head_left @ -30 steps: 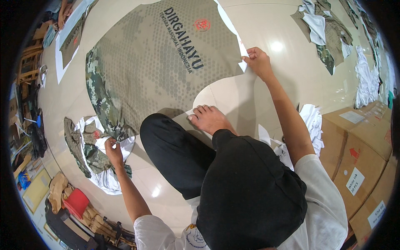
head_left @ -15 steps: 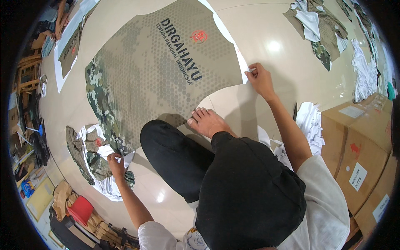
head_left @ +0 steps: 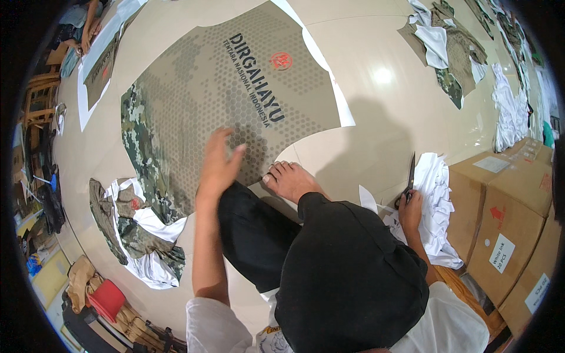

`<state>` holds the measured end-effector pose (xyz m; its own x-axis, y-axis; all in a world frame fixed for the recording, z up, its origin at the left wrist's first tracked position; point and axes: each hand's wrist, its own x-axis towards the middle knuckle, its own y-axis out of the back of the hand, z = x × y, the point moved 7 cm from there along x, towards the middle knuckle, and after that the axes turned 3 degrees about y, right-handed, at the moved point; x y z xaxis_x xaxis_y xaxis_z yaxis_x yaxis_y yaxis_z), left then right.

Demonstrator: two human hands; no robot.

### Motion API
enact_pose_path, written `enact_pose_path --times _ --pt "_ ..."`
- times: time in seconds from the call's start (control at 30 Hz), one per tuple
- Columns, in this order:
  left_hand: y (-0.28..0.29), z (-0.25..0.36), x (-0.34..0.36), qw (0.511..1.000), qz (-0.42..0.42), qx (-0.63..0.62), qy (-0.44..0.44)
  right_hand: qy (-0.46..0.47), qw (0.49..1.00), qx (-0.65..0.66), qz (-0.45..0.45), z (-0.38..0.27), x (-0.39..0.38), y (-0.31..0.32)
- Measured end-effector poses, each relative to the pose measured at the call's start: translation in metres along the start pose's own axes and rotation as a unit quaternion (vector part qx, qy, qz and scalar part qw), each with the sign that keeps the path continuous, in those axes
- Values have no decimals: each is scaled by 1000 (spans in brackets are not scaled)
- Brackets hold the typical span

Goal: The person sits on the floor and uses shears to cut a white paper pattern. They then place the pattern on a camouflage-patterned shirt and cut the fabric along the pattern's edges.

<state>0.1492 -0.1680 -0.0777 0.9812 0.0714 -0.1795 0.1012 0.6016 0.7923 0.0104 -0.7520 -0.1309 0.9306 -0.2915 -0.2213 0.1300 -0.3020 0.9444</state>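
A large cut cloth panel [head_left: 194, 88], brown with a hexagon pattern, a camouflage edge and dark lettering, lies flat on the floor with white margins. Over its lower part is my left hand [head_left: 219, 167], slightly blurred, thumb and fingers apart, holding nothing. At the lower right, my right hand [head_left: 411, 213] is closed round the handles of dark scissors [head_left: 411, 170], whose blades point away from me. White cloth scraps [head_left: 435, 203] lie right beside the scissors. My bare foot [head_left: 292, 179] rests at the panel's curved near edge.
Crumpled camouflage and white cloth pieces [head_left: 144, 235] lie at the left. More pieces [head_left: 459, 44] are at the far right. Cardboard boxes [head_left: 506, 194] stand close on my right. At the far left, another person's hand [head_left: 88, 32] is near another printed panel [head_left: 101, 73].
My right hand has left the panel's right corner and moved down to grip the scissors. My left hand has left the lower-left edge and moved up and right over the panel.
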Motion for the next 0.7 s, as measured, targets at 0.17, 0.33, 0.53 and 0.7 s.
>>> enact_pose_path --times 0.17,0.33,0.53,0.7 --pt "-111 82 44 997 -52 -14 -51 26 1000 7 -4 21 -16 -18" --pt "-168 103 35 997 -55 0 -53 -39 996 49 -57 55 -7 -23" --pt "-170 79 29 998 -34 26 -41 -222 863 388 -233 56 0 -18" --pt "-166 69 42 1000 0 6 -21 -176 770 559 -251 -7 2 7"
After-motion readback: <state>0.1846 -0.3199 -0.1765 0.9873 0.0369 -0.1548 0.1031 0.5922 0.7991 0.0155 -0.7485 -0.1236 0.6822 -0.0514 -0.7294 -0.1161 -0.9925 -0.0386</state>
